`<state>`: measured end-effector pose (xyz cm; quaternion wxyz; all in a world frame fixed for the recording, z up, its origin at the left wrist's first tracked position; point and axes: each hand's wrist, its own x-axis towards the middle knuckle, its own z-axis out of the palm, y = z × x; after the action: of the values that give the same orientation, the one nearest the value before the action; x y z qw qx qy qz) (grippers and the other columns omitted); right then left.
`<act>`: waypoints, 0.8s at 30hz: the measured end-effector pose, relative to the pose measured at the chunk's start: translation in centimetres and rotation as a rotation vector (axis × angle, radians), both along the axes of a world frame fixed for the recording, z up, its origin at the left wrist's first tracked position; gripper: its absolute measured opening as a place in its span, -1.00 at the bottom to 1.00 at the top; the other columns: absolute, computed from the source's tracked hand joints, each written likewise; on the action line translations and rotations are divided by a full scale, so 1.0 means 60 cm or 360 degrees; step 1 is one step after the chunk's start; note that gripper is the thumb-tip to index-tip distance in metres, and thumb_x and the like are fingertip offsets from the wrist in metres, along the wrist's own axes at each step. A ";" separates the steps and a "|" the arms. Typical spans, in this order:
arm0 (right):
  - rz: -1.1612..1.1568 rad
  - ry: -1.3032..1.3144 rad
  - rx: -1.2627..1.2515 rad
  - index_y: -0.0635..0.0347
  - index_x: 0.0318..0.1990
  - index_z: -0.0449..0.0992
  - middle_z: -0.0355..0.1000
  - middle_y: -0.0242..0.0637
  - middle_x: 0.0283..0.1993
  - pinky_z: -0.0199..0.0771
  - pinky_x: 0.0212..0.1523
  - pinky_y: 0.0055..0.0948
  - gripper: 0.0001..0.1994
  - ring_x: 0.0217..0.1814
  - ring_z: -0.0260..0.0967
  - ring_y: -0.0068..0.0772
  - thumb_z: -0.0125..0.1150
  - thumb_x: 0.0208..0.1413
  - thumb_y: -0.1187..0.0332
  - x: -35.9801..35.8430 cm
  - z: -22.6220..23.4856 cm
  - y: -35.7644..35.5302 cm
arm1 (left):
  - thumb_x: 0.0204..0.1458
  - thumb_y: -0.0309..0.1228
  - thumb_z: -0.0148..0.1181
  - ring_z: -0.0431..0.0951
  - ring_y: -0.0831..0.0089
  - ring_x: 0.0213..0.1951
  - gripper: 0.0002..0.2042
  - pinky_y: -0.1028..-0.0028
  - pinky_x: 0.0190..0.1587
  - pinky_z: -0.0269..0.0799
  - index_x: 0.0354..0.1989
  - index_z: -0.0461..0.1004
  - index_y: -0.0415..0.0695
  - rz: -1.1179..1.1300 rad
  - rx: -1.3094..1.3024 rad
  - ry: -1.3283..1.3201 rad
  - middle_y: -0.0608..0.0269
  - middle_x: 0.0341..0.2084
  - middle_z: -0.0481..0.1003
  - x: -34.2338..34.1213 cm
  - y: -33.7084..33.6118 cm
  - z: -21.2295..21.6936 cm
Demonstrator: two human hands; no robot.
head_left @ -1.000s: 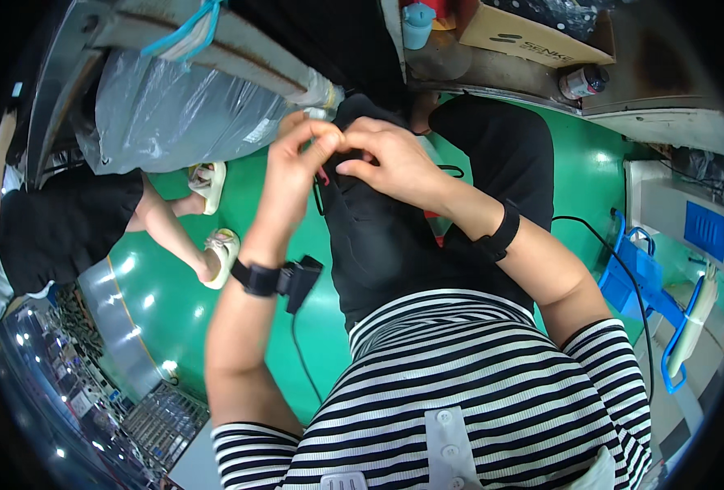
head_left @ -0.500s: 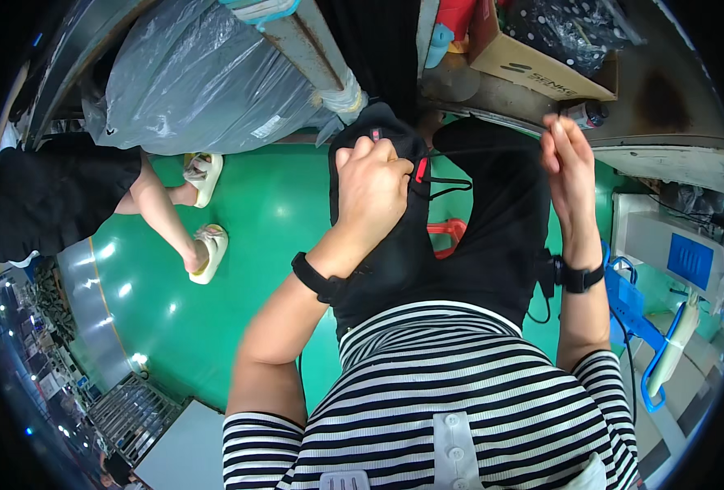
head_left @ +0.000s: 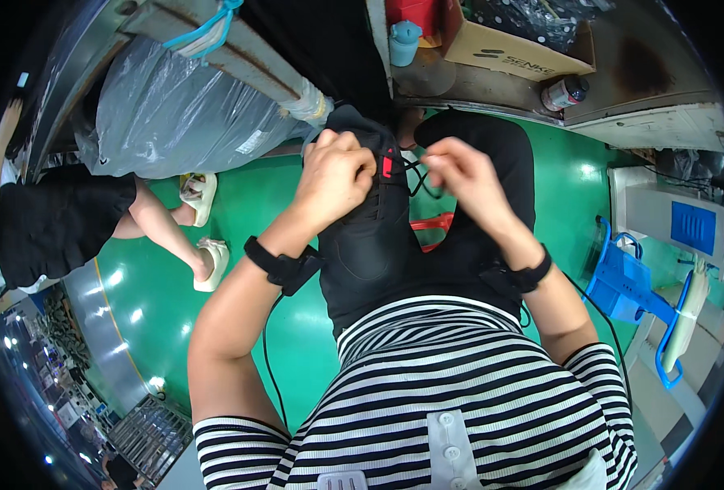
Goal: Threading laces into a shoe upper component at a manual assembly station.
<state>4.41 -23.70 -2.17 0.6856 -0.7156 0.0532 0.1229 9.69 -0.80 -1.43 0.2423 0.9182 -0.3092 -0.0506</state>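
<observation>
A black shoe lies along my left thigh, its toe pointing toward my body. My left hand is closed over the far left part of the shoe, fingers curled and thumb bent in. Beside that thumb, a red tab shows on the shoe. From there a loose black shoelace loops out to the right over the gap between my legs. My right hand, slightly blurred, pinches the lace close to the shoe; the fingertips partly hide it.
Ahead, a shelf holds a cardboard box, a light blue bottle and a dark-capped jar. A rusty post and a plastic-wrapped bundle stand front left. Another person's legs are at left. A blue metal frame stands right.
My right hand has come in leftward from far out, where it held the lace stretched, to beside the shoe. The lace now hangs slack in loops. My left hand has shifted slightly left.
</observation>
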 end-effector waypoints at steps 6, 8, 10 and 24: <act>0.0013 -0.0134 -0.0161 0.25 -0.24 0.42 0.41 -0.31 -0.55 0.34 -0.46 -0.47 -0.92 -0.51 0.38 -0.47 0.06 0.25 0.44 0.010 -0.059 0.094 | -0.19 -0.46 0.37 0.35 0.28 -0.22 -0.87 0.31 -0.12 0.23 -0.42 0.59 -0.10 0.0066 0.0006 0.0031 0.33 -0.40 0.42 -0.004 -0.003 -0.001; 0.0006 -0.0393 -0.0342 0.26 -0.23 0.39 0.40 -0.20 -0.54 0.36 -0.43 -0.35 -0.94 -0.49 0.40 -0.29 0.02 0.26 0.47 -0.006 -0.068 0.099 | -0.19 -0.47 0.37 0.35 0.28 -0.22 -0.87 0.31 -0.12 0.22 -0.42 0.60 -0.10 0.0055 -0.0029 0.0061 0.33 -0.40 0.42 -0.004 -0.007 -0.007; -0.0097 -0.0475 -0.0396 0.26 -0.23 0.39 0.39 -0.19 -0.53 0.37 -0.42 -0.35 -0.95 -0.49 0.41 -0.27 0.02 0.25 0.49 -0.008 -0.074 0.111 | -0.20 -0.48 0.36 0.35 0.29 -0.22 -0.88 0.31 -0.12 0.21 -0.43 0.59 -0.10 0.0089 -0.0078 0.0098 0.34 -0.40 0.43 0.004 -0.010 -0.009; -0.0526 -0.0064 0.0109 0.19 -0.24 0.58 0.35 -0.56 -0.47 0.24 -0.45 -0.65 -0.86 -0.46 0.22 -0.75 0.12 0.25 0.36 0.005 -0.022 -0.026 | -0.10 -0.49 0.24 0.33 0.21 -0.17 -0.94 0.32 -0.09 0.19 -0.43 0.51 -0.13 -0.0343 0.0447 -0.0045 0.22 -0.34 0.38 0.013 0.005 0.067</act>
<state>4.68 -25.28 -3.50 0.7214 -0.6756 0.1521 -0.0041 10.45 -0.49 2.58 0.1004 0.9052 -0.3991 -0.1060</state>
